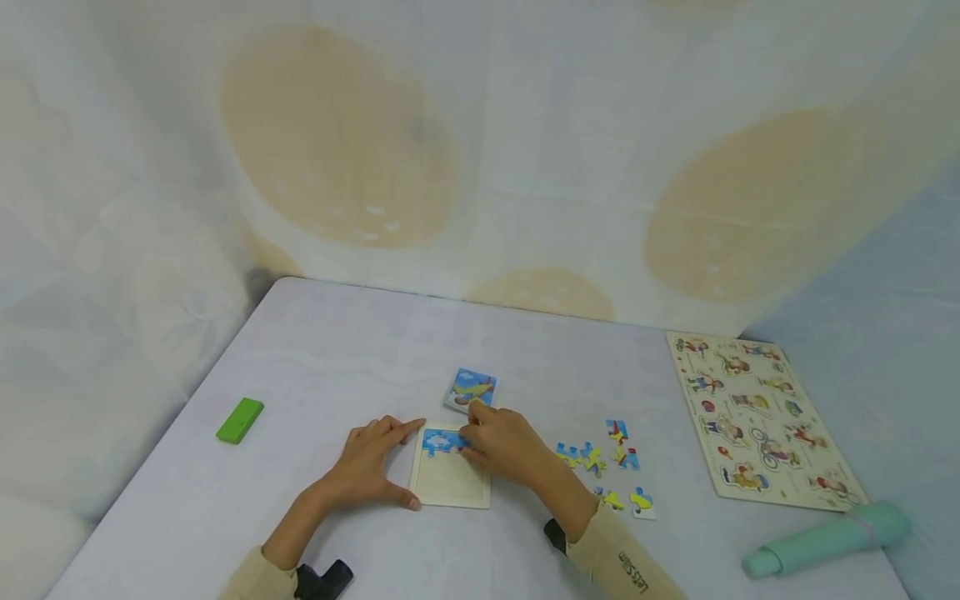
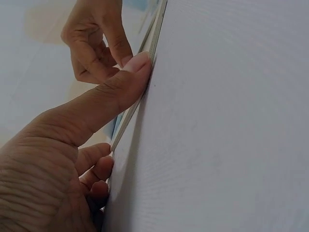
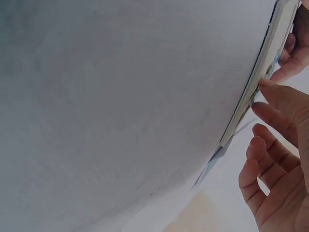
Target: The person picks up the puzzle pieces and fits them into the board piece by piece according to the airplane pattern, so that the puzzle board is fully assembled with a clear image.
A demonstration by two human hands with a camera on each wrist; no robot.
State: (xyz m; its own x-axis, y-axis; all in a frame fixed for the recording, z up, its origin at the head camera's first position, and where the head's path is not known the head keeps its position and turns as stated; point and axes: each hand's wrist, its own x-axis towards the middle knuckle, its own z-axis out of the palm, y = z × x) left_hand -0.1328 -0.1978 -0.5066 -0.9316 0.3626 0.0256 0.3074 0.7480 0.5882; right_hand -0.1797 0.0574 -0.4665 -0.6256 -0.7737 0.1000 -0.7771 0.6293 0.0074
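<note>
A shallow wooden puzzle tray lies on the white table, with joined blue puzzle pieces along its far side. My left hand is spread along the tray's left edge, thumb at the near corner and index finger at the far corner. In the left wrist view the thumb touches the tray's rim. Over the tray's far right part, my right hand pinches a puzzle piece between thumb and index finger; the fingers hide most of it. The right wrist view shows these fingertips at the tray's edge.
Behind the tray lies a picture card with a yellow plane on blue. Loose puzzle pieces are scattered to the right. A green block lies far left. At right are a large picture board and a mint-green roll.
</note>
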